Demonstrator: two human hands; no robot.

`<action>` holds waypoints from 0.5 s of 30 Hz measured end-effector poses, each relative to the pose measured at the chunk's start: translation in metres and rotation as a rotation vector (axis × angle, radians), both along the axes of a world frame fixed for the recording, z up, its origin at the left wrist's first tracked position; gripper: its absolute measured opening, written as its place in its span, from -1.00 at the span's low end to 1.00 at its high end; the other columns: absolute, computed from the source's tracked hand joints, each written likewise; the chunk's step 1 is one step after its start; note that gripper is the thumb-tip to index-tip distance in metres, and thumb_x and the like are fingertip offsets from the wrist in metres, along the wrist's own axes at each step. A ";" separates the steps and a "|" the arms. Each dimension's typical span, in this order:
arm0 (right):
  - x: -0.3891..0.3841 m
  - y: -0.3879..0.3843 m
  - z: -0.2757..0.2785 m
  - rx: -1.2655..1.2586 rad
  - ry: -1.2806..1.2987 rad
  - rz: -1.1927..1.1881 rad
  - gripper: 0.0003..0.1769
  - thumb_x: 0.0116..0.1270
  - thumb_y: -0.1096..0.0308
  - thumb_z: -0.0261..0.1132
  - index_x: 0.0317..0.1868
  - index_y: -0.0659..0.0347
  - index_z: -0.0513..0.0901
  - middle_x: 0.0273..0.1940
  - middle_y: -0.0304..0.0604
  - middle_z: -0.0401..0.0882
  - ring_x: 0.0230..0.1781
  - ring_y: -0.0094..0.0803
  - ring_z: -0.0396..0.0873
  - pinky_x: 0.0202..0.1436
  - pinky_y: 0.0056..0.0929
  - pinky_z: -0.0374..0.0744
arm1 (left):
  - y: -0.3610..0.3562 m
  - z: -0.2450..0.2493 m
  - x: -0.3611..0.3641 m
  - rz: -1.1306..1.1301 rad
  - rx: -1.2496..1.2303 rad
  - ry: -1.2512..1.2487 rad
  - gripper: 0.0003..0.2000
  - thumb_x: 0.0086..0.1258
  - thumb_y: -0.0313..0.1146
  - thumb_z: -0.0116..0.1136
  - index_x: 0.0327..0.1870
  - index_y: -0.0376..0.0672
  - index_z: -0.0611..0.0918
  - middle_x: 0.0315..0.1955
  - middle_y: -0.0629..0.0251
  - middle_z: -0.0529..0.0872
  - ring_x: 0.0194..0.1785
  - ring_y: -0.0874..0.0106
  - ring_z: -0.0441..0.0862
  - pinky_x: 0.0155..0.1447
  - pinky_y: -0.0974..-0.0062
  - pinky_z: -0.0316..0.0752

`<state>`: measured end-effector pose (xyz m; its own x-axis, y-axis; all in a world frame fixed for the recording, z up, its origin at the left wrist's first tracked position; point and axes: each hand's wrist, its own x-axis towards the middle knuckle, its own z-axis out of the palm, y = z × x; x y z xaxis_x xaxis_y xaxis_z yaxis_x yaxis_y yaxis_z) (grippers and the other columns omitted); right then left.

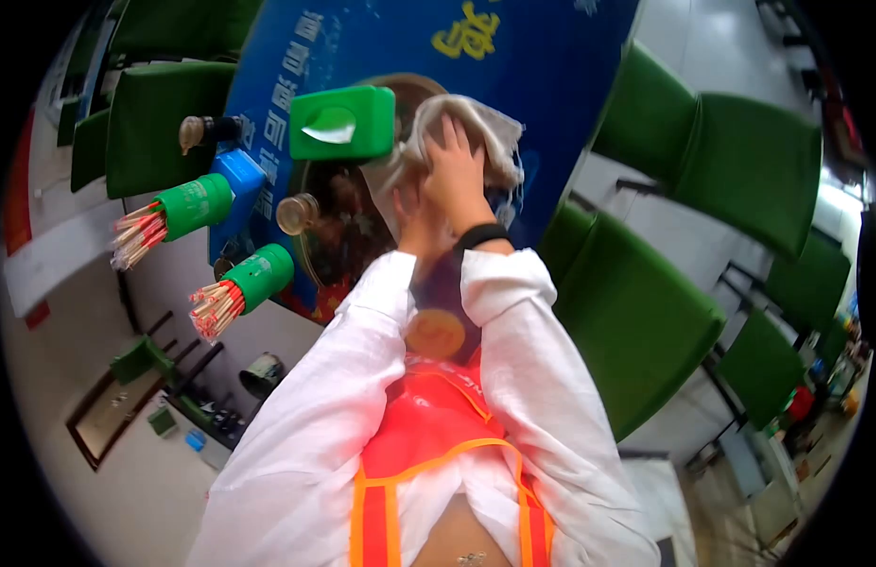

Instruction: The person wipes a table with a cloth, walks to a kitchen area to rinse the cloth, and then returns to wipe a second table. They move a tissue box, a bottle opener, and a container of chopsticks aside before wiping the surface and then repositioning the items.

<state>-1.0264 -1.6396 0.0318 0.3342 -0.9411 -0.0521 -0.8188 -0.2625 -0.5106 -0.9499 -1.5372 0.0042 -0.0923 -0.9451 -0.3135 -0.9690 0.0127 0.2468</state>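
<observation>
A crumpled grey-white cloth [476, 128] lies on a round brown tray [338, 241] set in a blue table [551, 57] printed with writing. My right hand [454, 175], a black band on its wrist, lies flat on top of the cloth with its fingers spread. My left hand [407, 210] is tucked beside and partly under the right one, against the cloth's near edge; its fingers are mostly hidden. Both arms wear white sleeves above a red apron with orange straps.
A green tissue box [341, 123] stands just left of the cloth. Further left are two green holders of chopsticks [197, 203] [258, 276], a blue box [239, 175], a dark bottle [206, 132] and a round lid [298, 214]. Green chairs [750, 161] surround the table.
</observation>
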 end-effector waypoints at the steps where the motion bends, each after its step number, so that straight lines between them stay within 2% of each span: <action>1: 0.000 0.001 0.000 0.020 -0.033 -0.021 -0.34 -0.14 0.30 0.36 0.11 -0.07 0.52 0.37 -0.12 0.09 0.39 -0.23 0.02 0.29 0.11 0.08 | 0.004 -0.017 0.000 -0.010 -0.137 0.025 -0.28 0.24 0.06 -0.12 0.42 0.04 0.05 0.41 0.08 -0.15 0.46 0.01 -0.44 0.33 -0.12 -0.52; 3: -0.003 0.003 -0.002 0.015 -0.111 -0.020 -0.44 -0.03 0.35 0.28 0.10 -0.03 0.53 0.35 -0.05 0.12 0.40 -0.16 0.03 0.28 0.25 0.03 | -0.001 -0.021 -0.001 -0.008 -0.109 -0.092 -0.29 0.26 0.09 -0.17 0.42 0.05 0.05 0.42 0.10 -0.14 0.46 0.02 -0.43 0.33 -0.12 -0.51; 4: -0.004 0.008 -0.006 -0.029 -0.082 -0.029 -0.44 -0.01 0.34 0.28 0.11 -0.04 0.51 0.35 -0.06 0.12 0.39 -0.17 0.05 0.29 0.23 0.04 | 0.000 -0.028 0.000 -0.001 -0.174 -0.113 -0.18 0.14 0.17 -0.05 0.42 0.02 0.02 0.40 0.06 -0.13 0.45 0.00 -0.37 0.33 -0.16 -0.47; 7: -0.014 0.049 -0.010 -0.046 -0.002 -0.072 -0.35 0.00 0.33 0.29 0.19 -0.08 0.42 0.35 -0.05 0.12 0.37 -0.17 0.11 0.30 0.12 0.11 | 0.000 -0.042 0.016 -0.047 -0.204 -0.017 -0.17 0.15 0.13 -0.03 0.42 -0.03 -0.02 0.39 -0.07 -0.13 0.45 -0.04 -0.37 0.32 -0.20 -0.45; 9: -0.026 0.081 -0.005 0.027 -0.025 -0.120 -0.33 -0.02 0.35 0.29 0.20 -0.08 0.41 0.35 -0.03 0.12 0.37 -0.16 0.10 0.29 0.14 0.12 | -0.003 -0.061 0.026 -0.040 -0.160 -0.026 -0.15 0.14 0.12 -0.02 0.42 -0.04 -0.04 0.38 -0.11 -0.11 0.45 -0.06 -0.41 0.31 -0.21 -0.47; 10: -0.028 0.098 -0.007 0.031 -0.042 -0.174 -0.31 -0.02 0.38 0.28 0.22 -0.09 0.39 0.35 -0.02 0.12 0.37 -0.14 0.10 0.29 0.13 0.12 | -0.011 -0.050 0.019 -0.083 0.093 -0.379 -0.16 0.15 0.11 -0.01 0.41 -0.09 0.02 0.39 -0.13 -0.16 0.45 -0.06 -0.45 0.30 -0.23 -0.49; 11: -0.031 0.115 -0.005 0.058 -0.059 -0.222 -0.30 -0.02 0.40 0.27 0.23 -0.09 0.38 0.35 -0.02 0.12 0.37 -0.13 0.09 0.30 0.10 0.12 | -0.014 -0.026 0.014 -0.063 0.111 -0.185 -0.20 0.17 0.10 -0.02 0.38 -0.18 0.10 0.39 -0.13 -0.19 0.45 -0.04 -0.46 0.29 -0.25 -0.49; 13: -0.038 0.156 0.002 0.056 -0.052 -0.265 -0.30 -0.02 0.41 0.27 0.23 -0.07 0.38 0.35 -0.02 0.12 0.38 -0.14 0.08 0.32 0.06 0.11 | -0.010 -0.030 0.012 -0.058 -0.017 -0.101 -0.27 0.22 0.03 -0.04 0.35 -0.24 0.17 0.40 -0.11 -0.23 0.45 -0.02 -0.46 0.29 -0.25 -0.50; 15: -0.040 0.190 0.012 0.111 -0.052 -0.332 -0.33 0.00 0.41 0.26 0.22 -0.06 0.40 0.34 -0.03 0.12 0.37 -0.14 0.09 0.33 0.04 0.11 | 0.012 -0.041 0.008 -0.204 -0.041 -0.236 -0.31 0.26 -0.05 -0.05 0.36 -0.25 0.14 0.40 -0.11 -0.23 0.46 -0.01 -0.47 0.30 -0.24 -0.51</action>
<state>-1.0664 -1.4494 0.0438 0.0158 -0.9884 -0.1514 -0.8222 0.0733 -0.5644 -0.9415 -1.5251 -0.0368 -0.2107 -0.9267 -0.3110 -0.9758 0.2183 0.0106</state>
